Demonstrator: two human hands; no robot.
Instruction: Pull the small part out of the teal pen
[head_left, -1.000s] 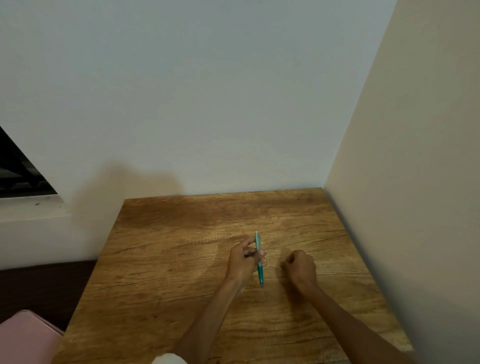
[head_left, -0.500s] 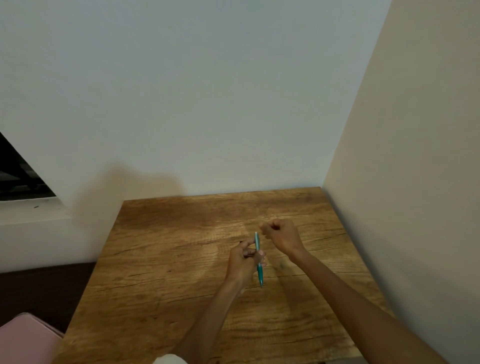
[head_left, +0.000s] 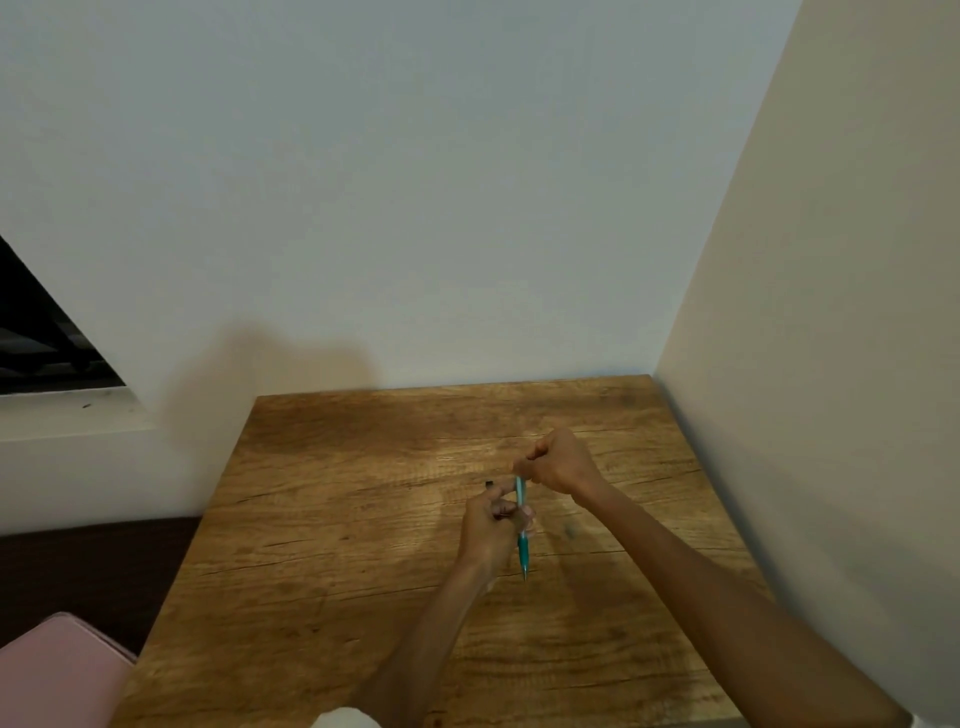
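Teal pen (head_left: 522, 540) held upright above the tabletop (head_left: 332, 519), tip down.
Left hand (head_left: 491, 525) fingers curl round the barrel; right hand (head_left: 558, 462) fingers pinch its top end. Keep the lower grip firm, pull along the barrel's axis.

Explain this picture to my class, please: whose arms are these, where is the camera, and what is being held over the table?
The camera sits on a person's head and looks forward and down, so the two bare arms are that person's own. The left hand grips a teal pen, held roughly upright with its tip pointing down above the wooden table. The right hand has its fingers closed at the pen's top end. The table stands in a corner between two plain walls. A pink object shows at the lower left; what it is cannot be told.
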